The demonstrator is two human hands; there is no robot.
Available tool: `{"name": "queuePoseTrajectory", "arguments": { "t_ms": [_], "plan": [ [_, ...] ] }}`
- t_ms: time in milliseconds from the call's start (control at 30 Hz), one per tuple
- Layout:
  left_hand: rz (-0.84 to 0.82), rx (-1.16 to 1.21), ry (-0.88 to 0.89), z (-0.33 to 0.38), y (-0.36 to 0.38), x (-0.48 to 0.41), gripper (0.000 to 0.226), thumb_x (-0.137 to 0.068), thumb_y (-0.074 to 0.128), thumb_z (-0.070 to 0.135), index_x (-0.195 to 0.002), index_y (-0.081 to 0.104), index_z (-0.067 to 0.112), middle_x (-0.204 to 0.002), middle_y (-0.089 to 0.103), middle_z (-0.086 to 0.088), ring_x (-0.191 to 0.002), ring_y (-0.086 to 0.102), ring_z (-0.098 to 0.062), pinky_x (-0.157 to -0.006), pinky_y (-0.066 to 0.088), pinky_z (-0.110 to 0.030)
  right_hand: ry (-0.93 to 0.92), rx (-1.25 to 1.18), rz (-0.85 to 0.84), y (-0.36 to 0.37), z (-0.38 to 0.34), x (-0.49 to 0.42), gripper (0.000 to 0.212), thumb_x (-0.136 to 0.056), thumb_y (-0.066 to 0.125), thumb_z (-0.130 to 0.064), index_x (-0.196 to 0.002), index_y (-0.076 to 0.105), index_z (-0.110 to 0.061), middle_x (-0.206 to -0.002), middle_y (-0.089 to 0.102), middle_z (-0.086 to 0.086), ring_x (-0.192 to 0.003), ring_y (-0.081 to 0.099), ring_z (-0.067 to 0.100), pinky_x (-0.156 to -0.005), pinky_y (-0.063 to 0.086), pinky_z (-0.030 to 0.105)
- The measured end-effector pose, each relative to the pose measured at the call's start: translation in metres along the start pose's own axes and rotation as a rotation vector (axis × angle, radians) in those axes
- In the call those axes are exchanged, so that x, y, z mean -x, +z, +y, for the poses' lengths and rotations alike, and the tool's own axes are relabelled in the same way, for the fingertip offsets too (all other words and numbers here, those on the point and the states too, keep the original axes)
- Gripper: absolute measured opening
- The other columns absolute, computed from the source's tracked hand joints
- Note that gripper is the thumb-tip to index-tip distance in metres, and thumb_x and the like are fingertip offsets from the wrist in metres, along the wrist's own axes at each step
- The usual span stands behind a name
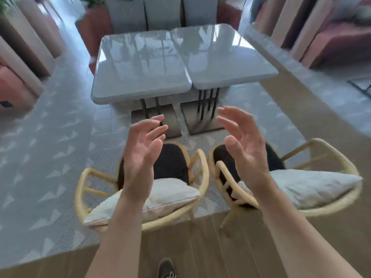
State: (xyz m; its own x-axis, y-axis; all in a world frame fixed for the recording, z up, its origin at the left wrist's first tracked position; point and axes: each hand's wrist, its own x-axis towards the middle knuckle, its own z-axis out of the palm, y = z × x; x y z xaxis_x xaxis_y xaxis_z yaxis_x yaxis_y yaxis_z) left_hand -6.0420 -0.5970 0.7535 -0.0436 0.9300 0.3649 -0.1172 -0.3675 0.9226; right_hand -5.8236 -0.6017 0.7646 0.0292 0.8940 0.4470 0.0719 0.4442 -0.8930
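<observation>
Reaching toward the seating looks like the step in hand, nothing gripped yet; the left hand (143, 149) and right hand (244, 145) are both up in the air, palms facing each other, fingers spread and loosely bent, holding nothing at all.

Right under them are 2 seats: the left chair (172, 161) and the right chair (222, 154), side by side and almost touching at the arms, standing on the patterned rug (50, 137) with their backs toward the person. They sit a bit back from the 2 glossy tables (140, 67) pushed together beyond.

My guess for the next move: drop each hand onto a curved back rail, curl the fingers round it, then push or drag evenly so neither chair twists.

Looks-wise they're pale wooden frames with rounded, slatted backs and dark speckled seats; each has a white cushion leaning against its back: left cushion (166, 195), right cushion (313, 187). The frames look light, so the cushions could slide off if jerked.
</observation>
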Motion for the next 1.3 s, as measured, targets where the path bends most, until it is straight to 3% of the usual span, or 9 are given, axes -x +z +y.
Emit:
{"name": "queuePoseTrajectory", "arguments": {
  "t_ms": [267, 433, 600, 767, 833, 967, 1067, 1200, 1300],
  "plan": [
    [-0.106, -0.006, 0.038, 0.025, 0.178, 0.09, 0.041, -0.092, 0.07, 0.06, -0.126, 0.063, 0.038, -0.143, 0.06, -0.008, -0.131, 0.06, -0.035, -0.11, 0.048, -0.047, -0.058, 0.042, 0.064, -0.193, -0.048, 0.082, 0.06, -0.094, 0.066, -0.063, -0.139, 0.054, -0.025, -0.146, 0.059, 0.01, -0.136, 0.058, 0.033, -0.115, 0.045, 0.042],
    [-0.076, -0.055, -0.061, 0.012, 0.271, 0.134, 0.058, -0.09, 0.07, 0.062, -0.13, 0.06, 0.022, -0.142, 0.062, -0.01, -0.13, 0.061, -0.035, -0.111, 0.048, -0.052, 0.013, 0.057, 0.111, -0.294, -0.045, 0.114, 0.057, -0.093, 0.067, -0.064, -0.138, 0.056, -0.03, -0.144, 0.062, 0.004, -0.133, 0.062, 0.027, -0.11, 0.048, 0.031],
    [-0.07, -0.111, -0.153, -0.012, 0.317, 0.14, 0.047, -0.091, 0.067, 0.048, -0.129, 0.061, 0.022, -0.135, 0.065, -0.004, -0.126, 0.065, -0.028, -0.109, 0.052, -0.046, 0.11, 0.075, 0.12, -0.334, -0.011, 0.109, 0.047, -0.091, 0.069, -0.065, -0.132, 0.061, -0.042, -0.133, 0.068, -0.005, -0.125, 0.067, 0.023, -0.104, 0.054, 0.032],
    [-0.102, -0.162, -0.291, -0.086, 0.351, 0.131, 0.055, -0.083, 0.066, 0.059, -0.129, 0.062, 0.03, -0.132, 0.067, 0.003, -0.119, 0.067, -0.021, -0.107, 0.054, -0.045, 0.28, 0.131, 0.091, -0.376, 0.071, 0.103, 0.04, -0.09, 0.07, -0.054, -0.127, 0.063, -0.042, -0.118, 0.073, -0.005, -0.111, 0.071, 0.017, -0.098, 0.057, 0.035],
    [-0.085, -0.141, -0.357, -0.122, 0.363, 0.127, 0.06, -0.081, 0.067, 0.067, -0.129, 0.061, 0.032, -0.133, 0.067, 0.002, -0.121, 0.066, -0.022, -0.107, 0.053, -0.045, 0.36, 0.154, 0.047, -0.388, 0.105, 0.102, 0.043, -0.089, 0.069, -0.057, -0.127, 0.064, -0.039, -0.115, 0.074, -0.003, -0.109, 0.071, 0.013, -0.094, 0.058, 0.03],
    [-0.012, -0.104, -0.481, -0.175, 0.384, 0.122, 0.055, -0.083, 0.061, 0.063, -0.13, 0.059, 0.035, -0.133, 0.066, 0.003, -0.122, 0.066, -0.024, -0.108, 0.053, -0.047, 0.473, 0.15, -0.011, -0.404, 0.155, 0.101, 0.04, -0.087, 0.067, -0.058, -0.123, 0.063, -0.042, -0.112, 0.073, -0.002, -0.103, 0.071, 0.004, -0.087, 0.055, 0.018],
    [0.018, -0.076, -0.587, -0.202, 0.395, 0.123, 0.048, -0.09, 0.059, 0.06, -0.13, 0.059, 0.033, -0.13, 0.067, 0.001, -0.114, 0.07, -0.023, -0.101, 0.056, -0.043, 0.531, 0.148, -0.025, -0.408, 0.18, 0.1, 0.042, -0.085, 0.062, -0.062, -0.122, 0.061, -0.043, -0.113, 0.07, 0.001, -0.103, 0.07, 0.009, -0.086, 0.054, 0.016],
    [0.038, -0.144, -0.612, -0.221, 0.397, 0.137, 0.044, -0.095, 0.056, 0.056, -0.113, 0.069, 0.018, -0.102, 0.072, -0.005, -0.091, 0.072, -0.027, -0.082, 0.06, -0.045, 0.572, 0.234, -0.145, -0.412, 0.201, 0.118, 0.046, -0.083, 0.064, -0.064, -0.118, 0.063, -0.034, -0.097, 0.07, -0.002, -0.085, 0.068, 0.002, -0.074, 0.055, 0.018],
    [-0.146, -0.44, -0.554, -0.226, 0.397, 0.156, 0.045, -0.093, 0.059, 0.063, -0.091, 0.076, 0.021, -0.079, 0.072, 0.005, -0.072, 0.068, -0.013, -0.068, 0.056, -0.039, 0.544, 0.376, -0.244, -0.422, 0.213, 0.135, 0.041, -0.083, 0.071, -0.06, -0.101, 0.07, -0.023, -0.079, 0.073, 0.0, -0.07, 0.066, 0.008, -0.066, 0.052, 0.019]
  ]
}}
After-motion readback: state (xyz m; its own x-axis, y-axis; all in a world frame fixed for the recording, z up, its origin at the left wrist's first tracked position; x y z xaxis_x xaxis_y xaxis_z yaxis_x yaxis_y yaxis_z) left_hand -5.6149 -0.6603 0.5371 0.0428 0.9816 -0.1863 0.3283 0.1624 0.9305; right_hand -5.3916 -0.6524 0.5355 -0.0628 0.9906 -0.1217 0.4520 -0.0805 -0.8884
